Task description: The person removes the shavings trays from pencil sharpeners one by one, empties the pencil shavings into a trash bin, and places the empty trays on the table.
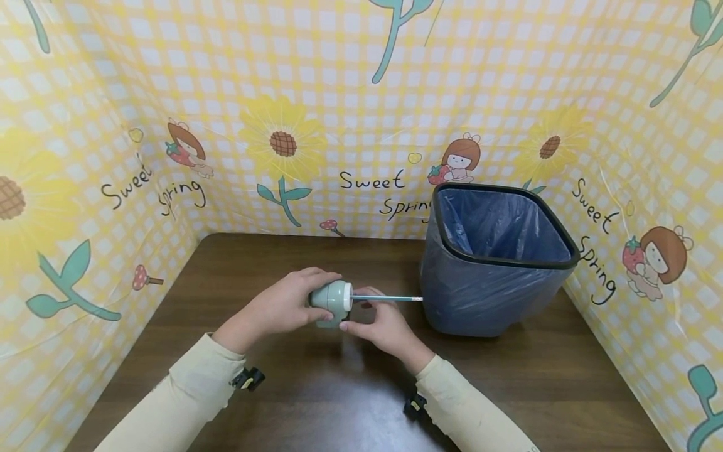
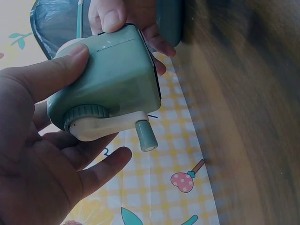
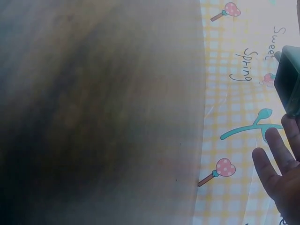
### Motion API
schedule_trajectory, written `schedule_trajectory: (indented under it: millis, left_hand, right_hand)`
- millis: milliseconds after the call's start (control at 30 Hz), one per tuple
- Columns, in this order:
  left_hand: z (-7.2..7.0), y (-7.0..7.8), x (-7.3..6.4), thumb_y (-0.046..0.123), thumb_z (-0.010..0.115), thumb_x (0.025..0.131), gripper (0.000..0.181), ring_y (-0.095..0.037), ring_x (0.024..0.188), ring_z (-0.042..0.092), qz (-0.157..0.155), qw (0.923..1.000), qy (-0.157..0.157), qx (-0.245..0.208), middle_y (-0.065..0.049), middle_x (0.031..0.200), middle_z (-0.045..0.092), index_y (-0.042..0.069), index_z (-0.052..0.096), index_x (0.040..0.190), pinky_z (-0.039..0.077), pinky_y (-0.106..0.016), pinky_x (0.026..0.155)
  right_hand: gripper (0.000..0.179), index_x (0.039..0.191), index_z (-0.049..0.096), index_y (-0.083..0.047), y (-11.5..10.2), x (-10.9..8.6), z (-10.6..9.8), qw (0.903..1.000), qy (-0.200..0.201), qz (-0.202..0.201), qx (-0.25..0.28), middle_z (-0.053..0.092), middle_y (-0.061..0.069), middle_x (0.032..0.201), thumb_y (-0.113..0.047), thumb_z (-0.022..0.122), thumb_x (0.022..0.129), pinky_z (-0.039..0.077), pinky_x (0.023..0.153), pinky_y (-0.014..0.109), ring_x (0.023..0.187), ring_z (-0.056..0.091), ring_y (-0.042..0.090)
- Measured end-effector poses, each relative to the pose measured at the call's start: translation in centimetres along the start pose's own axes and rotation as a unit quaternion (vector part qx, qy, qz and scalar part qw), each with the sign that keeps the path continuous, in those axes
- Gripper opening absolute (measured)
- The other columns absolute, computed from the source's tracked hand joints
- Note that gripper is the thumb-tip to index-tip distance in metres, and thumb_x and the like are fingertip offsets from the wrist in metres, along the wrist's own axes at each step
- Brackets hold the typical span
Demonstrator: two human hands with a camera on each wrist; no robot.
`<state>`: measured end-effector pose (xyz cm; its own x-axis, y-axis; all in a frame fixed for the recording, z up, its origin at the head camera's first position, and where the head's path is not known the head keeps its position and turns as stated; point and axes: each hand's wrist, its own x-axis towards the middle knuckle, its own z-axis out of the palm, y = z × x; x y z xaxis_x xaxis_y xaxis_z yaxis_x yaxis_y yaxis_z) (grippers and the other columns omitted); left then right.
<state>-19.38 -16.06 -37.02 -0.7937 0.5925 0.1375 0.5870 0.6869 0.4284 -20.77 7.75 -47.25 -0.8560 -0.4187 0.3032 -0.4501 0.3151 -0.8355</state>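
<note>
A green pencil sharpener (image 1: 337, 296) with a white collar is held over the table, its pale crank (image 2: 110, 125) ending in a green knob. My left hand (image 1: 290, 301) grips its body, thumb on one side, while the lower fingers spread loosely. A light-blue pencil (image 1: 390, 298) sticks out of the collar towards the right. At the sharpener's lower end my right hand (image 1: 390, 328) pinches the edge with thumb and fingertips, its other fingers loose. The right wrist view catches the sharpener's dark end (image 3: 287, 79) at its right border.
A bin (image 1: 474, 301) lined with a blue-grey bag stands on the right of the brown wooden table (image 1: 271, 402). The pencil's tip end overlaps its side in the head view. Patterned yellow cloth (image 1: 350, 113) walls the table at the back and sides.
</note>
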Motion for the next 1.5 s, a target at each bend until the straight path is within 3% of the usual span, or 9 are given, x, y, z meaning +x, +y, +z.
schedule_trajectory:
  millis: [700,1233,1500]
  left_hand:
    - [0.28,-0.14,0.03,0.027,0.084,0.086,0.069,-0.019,0.107,0.062,-0.001,0.9999,0.012,0.0,-0.006,0.136,0.061,0.015,0.055,0.147,0.055,-0.036,0.085]
    - [0.41,-0.33,0.07,0.028,0.085,0.086,0.068,-0.019,0.108,0.062,-0.001,0.9998,0.019,-0.007,-0.005,0.137,0.06,0.014,0.056,0.146,0.055,-0.037,0.088]
    - [0.4,-0.26,-0.12,0.027,0.084,0.087,0.067,-0.019,0.107,0.062,-0.002,0.9998,0.017,-0.012,-0.005,0.137,0.06,0.013,0.056,0.146,0.055,-0.038,0.088]
  right_hand:
    - [0.055,0.13,0.065,-0.019,0.36,0.0,-0.07,1.0,0.002,-0.002,-0.005,0.065,-0.006,0.126,-0.041,0.085,0.084,0.053,0.1,0.045,0.118,0.062,0.021]
    - [0.055,0.129,0.065,-0.016,0.61,0.23,-0.25,0.9999,0.002,-0.01,0.008,0.065,-0.002,0.125,-0.037,0.087,0.083,0.051,0.1,0.053,0.119,0.062,0.032]
    - [0.055,0.129,0.065,-0.017,0.39,0.11,-0.22,0.9999,0.002,-0.009,0.013,0.066,-0.002,0.125,-0.038,0.087,0.083,0.052,0.1,0.052,0.118,0.062,0.03]
